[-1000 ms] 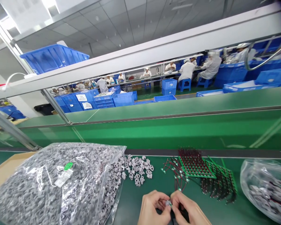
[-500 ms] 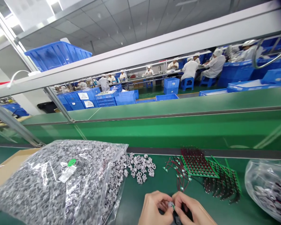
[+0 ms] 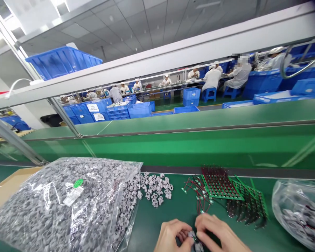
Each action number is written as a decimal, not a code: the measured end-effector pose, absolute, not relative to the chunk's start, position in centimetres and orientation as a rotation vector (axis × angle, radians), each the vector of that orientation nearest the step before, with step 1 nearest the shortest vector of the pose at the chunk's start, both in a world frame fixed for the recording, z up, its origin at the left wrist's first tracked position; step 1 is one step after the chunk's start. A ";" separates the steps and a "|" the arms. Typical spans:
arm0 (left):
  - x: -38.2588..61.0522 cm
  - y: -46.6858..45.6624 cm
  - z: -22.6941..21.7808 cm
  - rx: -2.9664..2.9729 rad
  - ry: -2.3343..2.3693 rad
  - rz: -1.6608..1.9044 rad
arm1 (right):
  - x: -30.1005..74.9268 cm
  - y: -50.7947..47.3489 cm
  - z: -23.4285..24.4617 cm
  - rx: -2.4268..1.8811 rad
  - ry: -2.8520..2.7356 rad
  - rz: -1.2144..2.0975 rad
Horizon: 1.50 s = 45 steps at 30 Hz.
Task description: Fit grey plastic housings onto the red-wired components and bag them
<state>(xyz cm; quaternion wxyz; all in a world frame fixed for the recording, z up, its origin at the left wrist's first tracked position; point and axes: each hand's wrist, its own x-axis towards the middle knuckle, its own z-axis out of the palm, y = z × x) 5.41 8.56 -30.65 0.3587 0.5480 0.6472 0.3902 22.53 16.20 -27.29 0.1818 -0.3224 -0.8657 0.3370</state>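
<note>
Above the green tabletop [image 3: 147,224], hands [image 3: 172,235] meet at a small gray part [image 3: 191,234]

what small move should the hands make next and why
Probably bring the fingertips of the right hand in to steady the small gray piece. The left hand has it between thumb and fingers, while the right fingertips are close beside it; whether they touch it is hard to tell.
</note>
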 end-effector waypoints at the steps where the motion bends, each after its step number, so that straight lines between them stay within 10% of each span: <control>1: 5.3 8.5 -30.7 1.412 1.679 0.994 | 22.9 17.0 -27.2 -0.936 -2.446 0.917; 13: 1.1 8.3 -26.6 1.481 1.962 1.064 | 23.9 20.2 -30.7 -0.869 -2.601 0.290; 23: -0.2 9.9 -28.0 1.952 2.311 0.592 | 22.9 19.4 -29.6 -0.917 -2.520 0.571; 37: -0.1 9.6 -27.9 1.368 1.795 1.212 | 22.2 17.9 -30.8 -0.740 -2.553 0.297; 45: 2.1 10.4 -28.1 0.729 1.274 1.405 | 22.0 17.7 -29.2 -0.945 -2.424 0.854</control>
